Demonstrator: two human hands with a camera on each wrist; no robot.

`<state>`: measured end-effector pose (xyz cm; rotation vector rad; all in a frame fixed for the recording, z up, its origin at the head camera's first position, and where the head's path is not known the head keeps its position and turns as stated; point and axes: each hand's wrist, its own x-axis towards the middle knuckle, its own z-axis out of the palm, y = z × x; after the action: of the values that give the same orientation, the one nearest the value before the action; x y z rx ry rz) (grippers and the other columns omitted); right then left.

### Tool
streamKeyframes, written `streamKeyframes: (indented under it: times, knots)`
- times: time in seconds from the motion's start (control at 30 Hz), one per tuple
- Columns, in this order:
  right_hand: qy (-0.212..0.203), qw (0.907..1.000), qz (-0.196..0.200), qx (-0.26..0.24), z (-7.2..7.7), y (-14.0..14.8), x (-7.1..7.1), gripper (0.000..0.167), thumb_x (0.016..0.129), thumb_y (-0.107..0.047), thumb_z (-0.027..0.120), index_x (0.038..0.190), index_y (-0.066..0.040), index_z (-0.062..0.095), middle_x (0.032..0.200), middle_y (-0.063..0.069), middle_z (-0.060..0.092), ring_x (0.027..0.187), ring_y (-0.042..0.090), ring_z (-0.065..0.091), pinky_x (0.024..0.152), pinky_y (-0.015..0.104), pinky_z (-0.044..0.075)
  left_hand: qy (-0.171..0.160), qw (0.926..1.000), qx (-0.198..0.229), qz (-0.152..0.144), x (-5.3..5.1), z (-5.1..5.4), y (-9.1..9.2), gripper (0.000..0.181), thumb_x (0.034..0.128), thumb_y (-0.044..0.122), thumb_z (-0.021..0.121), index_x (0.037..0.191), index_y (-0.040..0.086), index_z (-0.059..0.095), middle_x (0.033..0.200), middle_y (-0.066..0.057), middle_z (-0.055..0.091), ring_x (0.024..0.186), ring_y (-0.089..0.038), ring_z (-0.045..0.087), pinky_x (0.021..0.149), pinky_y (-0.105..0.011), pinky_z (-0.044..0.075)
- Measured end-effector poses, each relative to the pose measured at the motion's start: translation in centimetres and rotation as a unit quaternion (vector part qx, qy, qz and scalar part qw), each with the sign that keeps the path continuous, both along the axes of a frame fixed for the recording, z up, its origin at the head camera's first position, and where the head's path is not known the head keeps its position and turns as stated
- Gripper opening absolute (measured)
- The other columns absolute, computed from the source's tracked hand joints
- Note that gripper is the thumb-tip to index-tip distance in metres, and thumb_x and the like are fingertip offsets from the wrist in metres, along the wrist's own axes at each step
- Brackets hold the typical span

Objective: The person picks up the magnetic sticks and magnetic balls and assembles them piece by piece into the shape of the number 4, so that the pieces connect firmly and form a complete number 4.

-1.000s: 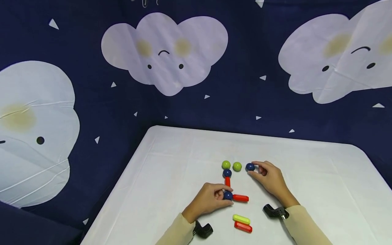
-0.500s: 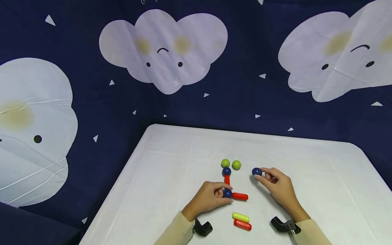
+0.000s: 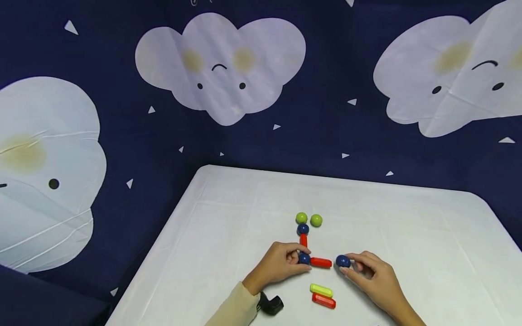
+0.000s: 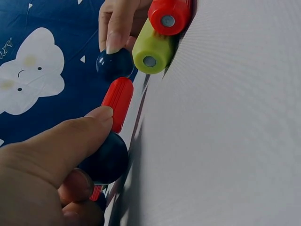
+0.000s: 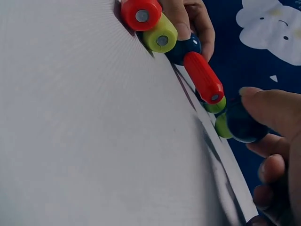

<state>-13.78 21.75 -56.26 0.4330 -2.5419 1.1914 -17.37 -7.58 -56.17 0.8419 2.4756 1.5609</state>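
My left hand (image 3: 275, 267) pinches a dark blue ball (image 3: 304, 258) between thumb and fingers, low over the table. From that ball a red rod (image 3: 321, 262) extends right, and a second red rod (image 3: 303, 240) leads away to another blue ball (image 3: 303, 229). My right hand (image 3: 377, 280) pinches a separate blue ball (image 3: 343, 261) by thumb and fingertips. A small gap parts this ball from the free end of the right-pointing rod; in the right wrist view that end (image 5: 215, 98) shows a grey metal disc.
Beyond the far blue ball sit two green balls (image 3: 302, 218), the left one touching or nearly touching it. Nearer the person, a yellow-green rod (image 3: 321, 290) and a loose red rod (image 3: 324, 301) lie side by side on the white table (image 3: 228, 203). Dark blue cloud-patterned fabric hangs behind.
My right hand has carried its blue ball away from the green balls, rightward and then toward the person, level with the red rod's end. My left hand has kept its place and hold.
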Motion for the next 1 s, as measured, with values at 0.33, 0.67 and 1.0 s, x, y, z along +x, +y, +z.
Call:
streamKeyframes:
  times: [0.33, 0.67, 1.0]
  knots:
    - [0.041, 0.9989, 0.018, 0.015, -0.24, -0.18, 0.07, 0.034, 0.073, -0.018, 0.094, 0.101, -0.025, 0.077, 0.076, -0.012, 0.053, 0.072, 0.004, 0.045, 0.062, 0.019, 0.034, 0.009, 0.9999, -0.01, -0.001, -0.43, 0.22, 0.27, 0.03, 0.0865, 0.03, 0.085, 0.112, 0.017, 0.074, 0.063, 0.013, 0.046, 0.055, 0.004, 0.042, 0.052, -0.015, 0.037]
    - [0.052, 0.9974, 0.018, 0.047, -0.8, -0.41, 0.23, 0.035, 0.072, -0.02, 0.095, 0.103, -0.022, 0.078, 0.074, -0.016, 0.05, 0.071, 0.001, 0.045, 0.061, 0.017, 0.033, 0.001, 0.9999, -0.013, 0.0, 0.03, -0.29, 0.2, 0.031, 0.0866, 0.031, 0.084, 0.112, 0.018, 0.073, 0.063, 0.014, 0.045, 0.055, 0.005, 0.041, 0.052, -0.015, 0.036]
    - [0.051, 0.9969, 0.008, 0.06, -0.85, -0.67, 0.1, 0.035, 0.074, -0.02, 0.093, 0.105, -0.021, 0.079, 0.075, -0.016, 0.049, 0.072, 0.001, 0.045, 0.062, 0.017, 0.033, 0.008, 0.9999, -0.012, -0.006, -0.26, -0.21, 0.05, 0.031, 0.0872, 0.032, 0.084, 0.112, 0.017, 0.074, 0.062, 0.015, 0.044, 0.054, 0.005, 0.04, 0.05, -0.015, 0.034]
